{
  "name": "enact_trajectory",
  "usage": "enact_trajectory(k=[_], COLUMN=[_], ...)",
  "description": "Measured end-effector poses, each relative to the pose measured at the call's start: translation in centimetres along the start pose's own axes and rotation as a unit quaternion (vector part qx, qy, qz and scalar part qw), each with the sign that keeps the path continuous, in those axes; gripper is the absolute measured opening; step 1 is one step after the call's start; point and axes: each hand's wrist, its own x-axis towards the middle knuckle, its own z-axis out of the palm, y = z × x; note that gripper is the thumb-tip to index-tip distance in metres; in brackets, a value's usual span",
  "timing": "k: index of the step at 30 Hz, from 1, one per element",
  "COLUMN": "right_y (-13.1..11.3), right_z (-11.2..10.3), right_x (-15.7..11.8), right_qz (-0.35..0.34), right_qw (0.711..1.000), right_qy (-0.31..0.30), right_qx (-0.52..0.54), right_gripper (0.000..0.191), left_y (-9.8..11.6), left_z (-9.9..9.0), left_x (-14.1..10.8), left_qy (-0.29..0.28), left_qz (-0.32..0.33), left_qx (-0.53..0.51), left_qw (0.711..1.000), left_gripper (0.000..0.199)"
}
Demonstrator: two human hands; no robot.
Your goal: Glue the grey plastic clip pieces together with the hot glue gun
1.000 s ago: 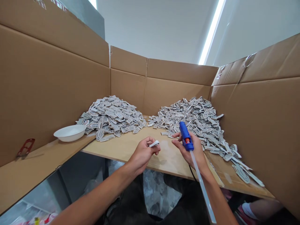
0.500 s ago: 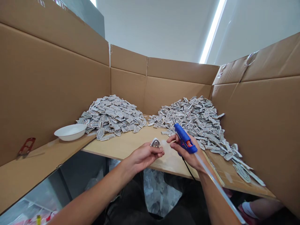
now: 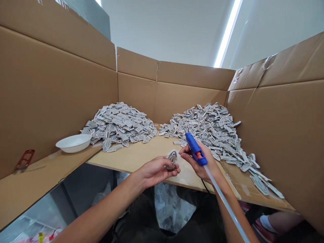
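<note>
Between the thumb and fingers of my left hand [image 3: 158, 171] is a small grey-white slotted piece [image 3: 172, 158], tilted upward over the table's front edge. My right hand [image 3: 202, 162] is closed around a blue hot glue gun [image 3: 195, 148], its nozzle pointing up and away from me. A long clear glue stick [image 3: 226, 202] sticks out of the gun's back, over my right forearm. The two hands are close together but apart. Behind them rise a left pile [image 3: 123, 125] and a right pile [image 3: 210, 128] of similar grey-white pieces.
Cardboard walls [image 3: 189, 79] enclose the wooden table [image 3: 141, 157] on three sides. At left, a white bowl [image 3: 74, 143] and a red-handled tool [image 3: 25, 159] rest on a cardboard ledge. A black cord [image 3: 205, 186] hangs below the gun. Another person's foot [image 3: 265, 227] shows at lower right.
My left hand has turned the slotted piece so that it stands taller and shows more of its side. The glue gun has shifted slightly left, its rear swinging left and showing more of its back.
</note>
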Motion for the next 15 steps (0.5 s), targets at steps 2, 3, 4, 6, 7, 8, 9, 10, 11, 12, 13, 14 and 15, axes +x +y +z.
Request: enact_trajectory(k=[2,3,4,6,7,8,9,10,11,12,13,14,15], right_y=[0.1,0.1,0.2,0.2,0.1,0.1,0.1,0.0,0.0,0.0,-0.1,-0.2,-0.3], right_z=[-0.1,-0.1,-0.2,-0.3,-0.3,-0.3,-0.3,-0.2,-0.2,-0.1,0.0,0.1,0.3], right_x=[-0.1,-0.1,-0.1,-0.1,-0.1,-0.2,-0.2,-0.2,-0.2,-0.3,-0.3,-0.3,-0.3], right_qz=[-0.008,-0.013,-0.015,-0.019,-0.02,-0.021,-0.022,-0.023,-0.025,-0.027,-0.029,-0.032,-0.033], right_qw=[1.0,1.0,1.0,0.999,0.999,0.999,0.998,0.997,0.997,0.996,0.995,0.994,0.993], right_qy=[0.003,0.004,0.005,0.011,0.017,0.025,0.033,0.04,0.044,0.047,0.05,0.052,0.056], right_qx=[-0.011,-0.014,-0.018,-0.029,-0.036,-0.043,-0.05,-0.056,-0.062,-0.07,-0.08,-0.089,-0.097], right_gripper=[0.022,0.021,0.021,0.02,0.02,0.02,0.021,0.021,0.021,0.021,0.02,0.02,0.019], left_y=[0.1,0.1,0.1,0.1,0.0,-0.1,-0.2,-0.3,-0.3,-0.4,-0.5,-0.5,-0.5], left_z=[0.1,0.2,0.3,0.6,0.8,0.9,1.0,1.1,1.2,1.2,1.2,1.1,1.1], left_x=[-0.2,-0.3,-0.5,-0.7,-0.7,-0.8,-0.8,-0.7,-0.7,-0.6,-0.5,-0.5,-0.5], left_qy=[0.01,0.016,0.021,0.03,0.033,0.036,0.036,0.033,0.029,0.023,0.014,0.004,-0.009], left_qz=[0.0,0.001,0.005,0.022,0.035,0.049,0.065,0.081,0.095,0.109,0.12,0.126,0.131], left_qx=[0.018,0.028,0.04,0.062,0.074,0.085,0.097,0.108,0.118,0.124,0.126,0.126,0.125], left_qw=[1.0,0.999,0.999,0.997,0.996,0.994,0.993,0.99,0.988,0.986,0.985,0.984,0.983], left_gripper=[0.021,0.02,0.02,0.019,0.018,0.017,0.017,0.017,0.018,0.02,0.023,0.027,0.03])
